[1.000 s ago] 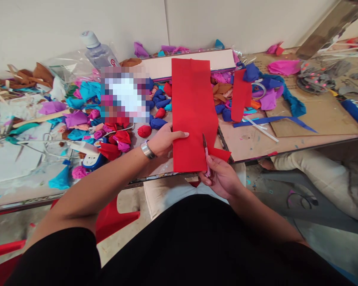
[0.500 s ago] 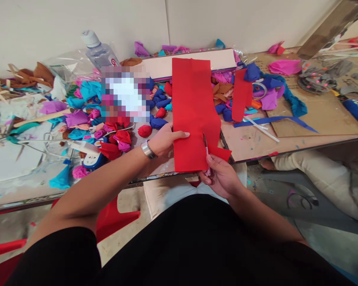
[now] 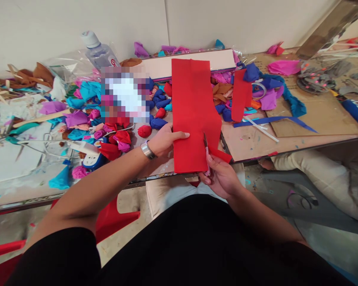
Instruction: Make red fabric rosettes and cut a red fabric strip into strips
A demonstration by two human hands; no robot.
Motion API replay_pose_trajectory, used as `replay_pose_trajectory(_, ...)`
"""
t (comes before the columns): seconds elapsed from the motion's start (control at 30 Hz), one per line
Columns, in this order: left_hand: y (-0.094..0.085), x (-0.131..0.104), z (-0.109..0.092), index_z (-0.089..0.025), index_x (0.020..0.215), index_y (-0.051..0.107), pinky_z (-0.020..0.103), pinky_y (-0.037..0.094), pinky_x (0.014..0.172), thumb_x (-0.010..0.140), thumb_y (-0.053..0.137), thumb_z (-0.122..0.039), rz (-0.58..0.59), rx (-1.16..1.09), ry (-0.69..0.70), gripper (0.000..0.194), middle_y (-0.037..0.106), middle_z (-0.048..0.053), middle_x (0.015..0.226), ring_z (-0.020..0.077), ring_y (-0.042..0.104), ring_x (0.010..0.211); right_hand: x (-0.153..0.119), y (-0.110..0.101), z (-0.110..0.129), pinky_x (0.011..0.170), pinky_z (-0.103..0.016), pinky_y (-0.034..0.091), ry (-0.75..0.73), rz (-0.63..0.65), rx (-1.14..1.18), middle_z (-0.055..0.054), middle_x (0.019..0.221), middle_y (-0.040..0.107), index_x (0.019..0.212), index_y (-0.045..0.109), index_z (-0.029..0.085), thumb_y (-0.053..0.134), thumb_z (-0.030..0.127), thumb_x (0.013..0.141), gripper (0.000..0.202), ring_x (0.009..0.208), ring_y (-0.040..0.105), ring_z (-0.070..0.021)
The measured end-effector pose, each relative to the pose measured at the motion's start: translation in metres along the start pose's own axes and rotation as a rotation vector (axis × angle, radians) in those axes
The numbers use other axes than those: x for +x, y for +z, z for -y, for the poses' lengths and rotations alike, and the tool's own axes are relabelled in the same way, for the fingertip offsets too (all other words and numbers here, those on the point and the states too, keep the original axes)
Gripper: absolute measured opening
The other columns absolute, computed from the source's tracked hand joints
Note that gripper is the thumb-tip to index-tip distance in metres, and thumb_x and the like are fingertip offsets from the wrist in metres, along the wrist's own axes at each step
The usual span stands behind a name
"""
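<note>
A long sheet of red crepe paper spans the middle of the view, above the table's front edge. My left hand pinches its left side, thumb on top and fingers hidden beneath. In my right hand is a pair of scissors with pink handles, its blades pointing away from me at the paper. To the right of the blades, a cut strip of the red paper bends outward. Behind the sheet lie a smaller red piece and several blue twisted paper buds.
Colourful paper bits cover the left of the table. A plastic bottle stands at the back, and a power strip lies near the front left. Cardboard and a blue strip lie right. Another person's leg shows at the right.
The cut strip beside the scissors has folded down slightly. Both hands keep nearly the same place, still holding the paper and the scissors.
</note>
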State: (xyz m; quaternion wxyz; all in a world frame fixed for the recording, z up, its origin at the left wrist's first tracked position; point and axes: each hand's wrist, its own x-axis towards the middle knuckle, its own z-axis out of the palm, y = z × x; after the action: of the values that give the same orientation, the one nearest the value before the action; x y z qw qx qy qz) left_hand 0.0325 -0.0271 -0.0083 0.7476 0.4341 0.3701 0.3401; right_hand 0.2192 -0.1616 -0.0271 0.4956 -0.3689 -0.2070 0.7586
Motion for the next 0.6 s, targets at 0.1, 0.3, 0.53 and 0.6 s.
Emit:
replay_pose_trajectory(0.1,0.0000,-0.0004,0.0004,-0.013,0.109,0.073,0.043,0.065,0.092,0.065,0.100,-0.032,0.009,0.015,0.015,0.055,0.084,0.014,0.116,0.0304,0.081,0.100,0.0007,-0.0009,0.0020,0.042,-0.024,0.031,-0.015,0.001,0.001,0.007,0.062,0.057,0.089,0.061,0.023,0.091,0.056,0.085,0.045,0.045,0.048,-0.0096)
replay_pose_trajectory(0.3,-0.0008,-0.0015,0.0026,-0.014,0.112,0.073,0.040,0.065,0.087,0.066,0.100,-0.034,0.017,0.043,0.026,0.057,0.083,0.014,0.118,0.0284,0.080,0.097,0.0031,0.0010,0.0060,0.041,-0.025,0.032,-0.005,-0.007,-0.009,0.006,0.065,0.060,0.101,0.065,0.023,0.091,0.057,0.083,0.047,0.045,0.046,-0.0102)
replay_pose_trajectory(0.53,-0.0023,-0.0017,0.0055,-0.014,0.113,0.074,0.042,0.065,0.087,0.067,0.100,-0.035,0.017,0.052,0.035,0.057,0.083,0.013,0.117,0.0282,0.080,0.095,0.0051,0.0019,0.0045,0.040,-0.025,0.031,-0.017,0.010,0.005,0.006,0.061,0.058,0.091,0.065,0.023,0.093,0.056,0.083,0.044,0.044,0.045,-0.0100)
replay_pose_trajectory(0.6,-0.0035,-0.0017,0.0065,-0.016,0.114,0.074,0.043,0.066,0.088,0.069,0.100,-0.035,0.017,0.061,0.035,0.056,0.083,0.013,0.116,0.0273,0.080,0.092,0.0051,0.0020,0.0041,0.041,-0.025,0.032,-0.020,0.011,0.009,0.006,0.060,0.058,0.089,0.065,0.023,0.092,0.055,0.084,0.043,0.044,0.046,-0.0100)
